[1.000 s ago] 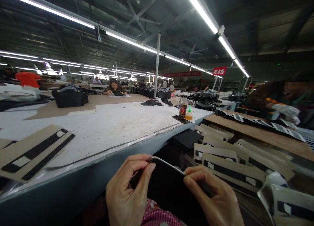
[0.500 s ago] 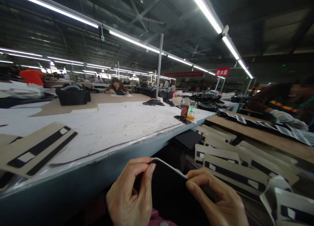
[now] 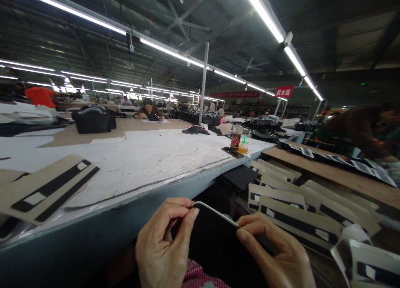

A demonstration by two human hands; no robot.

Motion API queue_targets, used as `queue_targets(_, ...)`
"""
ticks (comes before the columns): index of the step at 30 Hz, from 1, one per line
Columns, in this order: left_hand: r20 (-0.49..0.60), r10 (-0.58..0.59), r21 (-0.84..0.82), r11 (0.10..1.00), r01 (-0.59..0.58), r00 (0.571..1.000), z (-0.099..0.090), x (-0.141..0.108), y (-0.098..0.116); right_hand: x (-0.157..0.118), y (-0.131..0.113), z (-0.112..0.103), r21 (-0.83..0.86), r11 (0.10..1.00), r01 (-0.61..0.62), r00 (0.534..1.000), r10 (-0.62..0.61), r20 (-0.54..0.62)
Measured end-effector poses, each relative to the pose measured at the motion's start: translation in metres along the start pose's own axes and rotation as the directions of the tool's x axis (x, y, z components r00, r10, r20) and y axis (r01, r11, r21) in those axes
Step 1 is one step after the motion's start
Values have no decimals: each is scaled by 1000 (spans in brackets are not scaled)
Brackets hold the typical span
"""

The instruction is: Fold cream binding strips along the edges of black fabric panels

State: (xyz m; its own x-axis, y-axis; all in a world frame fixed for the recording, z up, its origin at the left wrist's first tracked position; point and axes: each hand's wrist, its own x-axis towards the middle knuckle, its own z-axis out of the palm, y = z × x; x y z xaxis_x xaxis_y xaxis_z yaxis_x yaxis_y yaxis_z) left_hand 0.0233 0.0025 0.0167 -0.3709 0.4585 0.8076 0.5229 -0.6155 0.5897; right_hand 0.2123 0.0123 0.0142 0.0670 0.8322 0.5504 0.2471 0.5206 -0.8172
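Low in front of me, both hands pinch the edge of a black panel (image 3: 215, 242) with a thin pale rim along its top. My left hand (image 3: 167, 242) grips the rounded upper corner between thumb and fingers. Farther right along the same rim, my right hand (image 3: 275, 246) pinches with thumb and forefinger. The panel's lower part blends into shadow, so its full shape is hidden. Beige panels with black strips (image 3: 300, 217) lie in a pile beside my right hand. Another beige panel with black strips (image 3: 53, 188) rests on the table to the left.
The white-covered table (image 3: 150, 163) runs across in front of me. A glue bottle with a green tip (image 3: 243, 145), a dark-labelled bottle (image 3: 235, 139) and a phone (image 3: 233, 152) stand or lie near its right edge. A co-worker (image 3: 359, 130) bends over a wooden bench at right.
Both hands keep their pinch on the black panel's rim, with barely any shift. The co-worker at right has moved their arms farther right and down.
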Motion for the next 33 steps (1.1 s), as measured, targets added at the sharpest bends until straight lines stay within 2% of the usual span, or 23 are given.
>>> queue_targets(5,37,-118,-111,986,121,992,1,2,0,1,0,-2,-6,1000,0,1000,0,19)
queue_targets(11,84,-149,-192,968,163,985,3,2,-3,2,1,-3,-23,1000,-7,1000,8,28)
queue_targets(17,31,-176,-214,960,179,984,2,0,1,4,4,-4,-36,999,0,999,1,34)
queue_targets(21,89,-194,-236,949,210,977,1,1,-2,4,5,-4,-53,998,23,999,-22,27)
queue_targets(24,152,-321,-348,868,355,935,-2,2,-2,5,5,-5,-31,998,46,998,-45,34)
queue_targets(26,191,-458,-397,773,495,868,-3,2,1,5,6,-6,-21,998,57,997,-56,52)
queue_targets(28,243,-533,-372,720,585,811,-5,2,4,6,8,-8,-20,997,68,994,-66,87)
queue_targets(30,319,-491,-316,751,580,810,-6,3,5,6,10,-9,-25,996,85,989,-81,127)
queue_targets(33,388,-368,-315,809,497,845,-6,4,1,7,13,-10,-39,991,125,975,-115,189)
